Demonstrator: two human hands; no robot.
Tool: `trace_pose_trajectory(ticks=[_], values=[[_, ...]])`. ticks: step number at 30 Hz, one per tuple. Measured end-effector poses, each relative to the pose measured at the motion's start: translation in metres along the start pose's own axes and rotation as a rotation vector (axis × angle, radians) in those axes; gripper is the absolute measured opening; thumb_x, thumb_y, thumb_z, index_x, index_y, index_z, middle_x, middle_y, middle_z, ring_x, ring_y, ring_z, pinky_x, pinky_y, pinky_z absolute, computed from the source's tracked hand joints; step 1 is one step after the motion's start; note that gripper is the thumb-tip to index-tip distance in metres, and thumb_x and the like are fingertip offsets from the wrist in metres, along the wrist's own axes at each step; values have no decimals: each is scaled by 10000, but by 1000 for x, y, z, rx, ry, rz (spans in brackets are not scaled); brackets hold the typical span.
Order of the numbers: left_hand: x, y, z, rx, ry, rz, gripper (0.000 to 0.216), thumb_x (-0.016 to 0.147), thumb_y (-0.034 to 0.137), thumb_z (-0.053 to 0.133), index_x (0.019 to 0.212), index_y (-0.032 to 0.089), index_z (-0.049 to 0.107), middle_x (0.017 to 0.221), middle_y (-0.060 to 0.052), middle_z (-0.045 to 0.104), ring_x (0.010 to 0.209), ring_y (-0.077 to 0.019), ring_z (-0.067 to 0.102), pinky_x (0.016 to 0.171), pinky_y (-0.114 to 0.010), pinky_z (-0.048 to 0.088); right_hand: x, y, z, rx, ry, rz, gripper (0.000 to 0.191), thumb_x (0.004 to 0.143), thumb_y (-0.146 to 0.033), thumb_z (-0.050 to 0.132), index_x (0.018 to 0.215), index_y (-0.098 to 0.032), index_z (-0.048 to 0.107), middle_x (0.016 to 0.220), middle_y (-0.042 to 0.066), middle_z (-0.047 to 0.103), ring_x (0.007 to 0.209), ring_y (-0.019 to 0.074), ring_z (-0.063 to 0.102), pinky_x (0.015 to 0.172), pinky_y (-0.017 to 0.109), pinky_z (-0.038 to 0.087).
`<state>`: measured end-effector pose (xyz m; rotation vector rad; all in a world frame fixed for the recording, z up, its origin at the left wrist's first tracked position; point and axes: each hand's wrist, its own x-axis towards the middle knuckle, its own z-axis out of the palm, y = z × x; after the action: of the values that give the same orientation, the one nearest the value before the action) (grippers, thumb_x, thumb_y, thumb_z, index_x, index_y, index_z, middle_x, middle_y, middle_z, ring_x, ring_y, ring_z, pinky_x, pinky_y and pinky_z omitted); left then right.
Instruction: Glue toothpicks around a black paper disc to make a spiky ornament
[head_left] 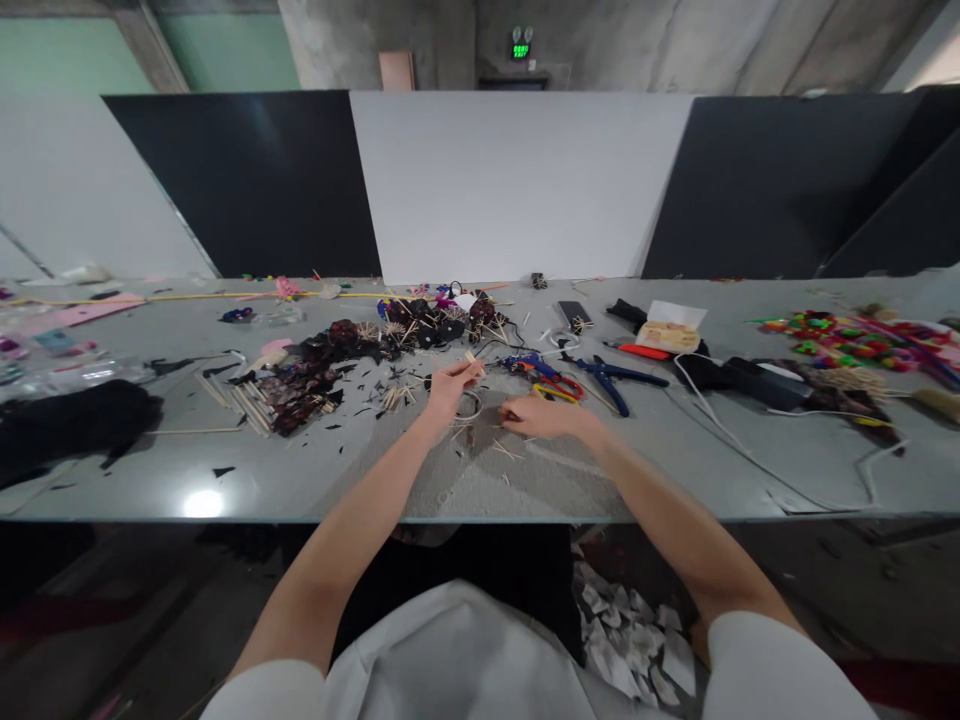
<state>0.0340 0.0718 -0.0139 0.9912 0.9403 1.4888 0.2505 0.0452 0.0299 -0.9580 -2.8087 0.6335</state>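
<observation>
Well left of the left hand, dark fabric scraps (289, 395) lay against loose wooden sticks (247, 405), seemingly grouped within reach. The left hand (452, 388) pinched pale stick pieces (473, 362) at the fingertips, apparently so their ends stayed exposed. A white coil (479, 408) lay between both hands. The right hand (544, 415) rested low with curled fingers; its contents could not be determined. Just beyond it, scissors (570, 388) lay beside blue-handled pliers (606, 373), presumably for ready access.

What the right hand (546, 413) grips, if anything, is hidden; the pale piece (471, 358) in the left hand (450, 387) is too small to identify; the left edge cuts off black cloth (82, 418).
</observation>
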Motion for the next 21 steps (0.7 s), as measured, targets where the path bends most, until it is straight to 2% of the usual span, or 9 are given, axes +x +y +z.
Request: trace_pose_trajectory(ticks=[3,7,11,14,21], values=[[-1,0,0,-2,-1,-6,325,657,462,912,796,185,812,903,-62,775,825,-156,669,765,-269,522,2,9,-5,19,202,1,200,966,-370,567,920,-208,676,964,79,716,870,231,638,832,356,484],[-6,-2,5,9,-21,-29,306,647,416,930,799,173,822,830,-59,763,774,-150,655,764,-280,515,12,14,-6,152,538,53,289,1000,-449,507,998,-196,645,934,79,718,832,233,648,818,383,507],[-13,-6,16,-11,-70,-68,316,614,383,955,803,165,825,813,-54,760,753,-141,648,780,-293,515,20,9,4,372,805,42,406,934,-588,618,1008,-189,641,939,80,730,857,236,681,834,384,543],[-17,-9,20,-32,-83,-104,333,596,377,966,823,175,829,794,-41,757,738,-133,633,755,-282,497,21,2,11,430,851,32,428,909,-614,655,992,-194,636,918,70,729,848,225,688,831,368,553],[-16,-9,19,-104,-82,-135,330,627,416,955,835,204,812,849,-37,757,806,-133,658,754,-251,495,21,-9,16,403,851,14,366,920,-561,658,949,-196,662,878,55,721,802,213,677,784,336,535]])
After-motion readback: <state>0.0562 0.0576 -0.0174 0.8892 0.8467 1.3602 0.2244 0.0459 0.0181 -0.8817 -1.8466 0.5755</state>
